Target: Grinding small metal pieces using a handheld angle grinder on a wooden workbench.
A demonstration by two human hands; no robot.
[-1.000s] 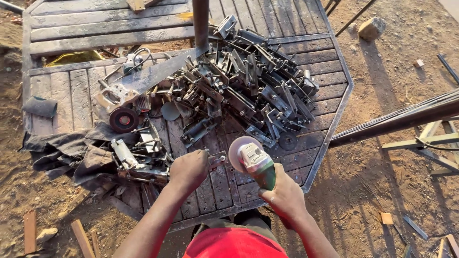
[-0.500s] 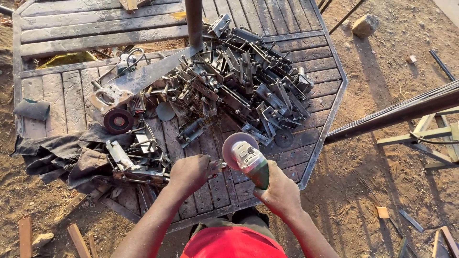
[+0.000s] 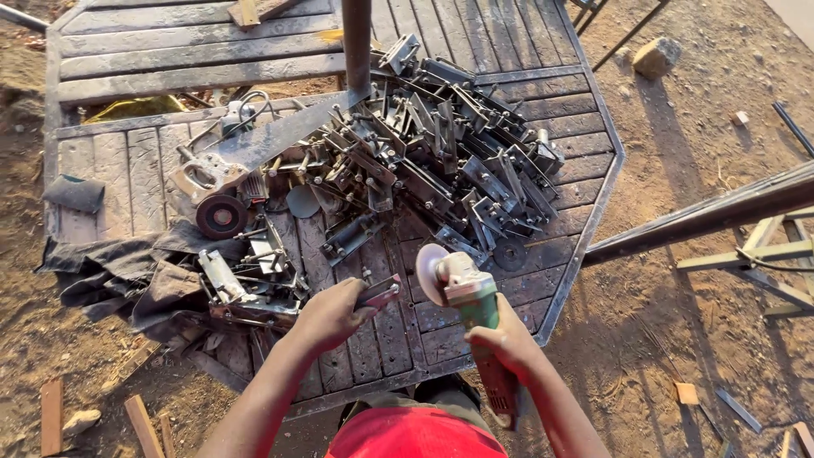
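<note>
1. Here, the left hand (image 3: 329, 315) is closed on a small metal bracket (image 3: 379, 293), fingers wrapped over its near end so that the far end sticks out to the right past the fingertips, low over the patterned metal table (image 3: 110, 165)
2. The right hand (image 3: 507, 342) is clamped around the green body of an angle grinder (image 3: 471, 298), fingers curled tight on the grip, its handle running back toward the person's body
3. The grinder's disc (image 3: 429, 273) stands on edge just right of the bracket's free end; whether the two are touching cannot be told from this view
4. Bracket and disc sit over the near edge of the table, in front of a big heap of similar metal brackets (image 3: 441, 161) that fills the middle and right of the top
5. Left of the left hand lies a smaller cluster of bolted metal parts (image 3: 250, 284), partly on a dark cloth (image 3: 127, 271) that hangs off the table's left edge
6. Further back on the left rest a second grinder with a worn disc (image 3: 222, 215) and a loose round disc (image 3: 303, 201)
7. An upright steel post (image 3: 357, 42) rises from behind the heap, and a dark steel beam (image 3: 712, 212) slants over the dirt ground on the right
</note>
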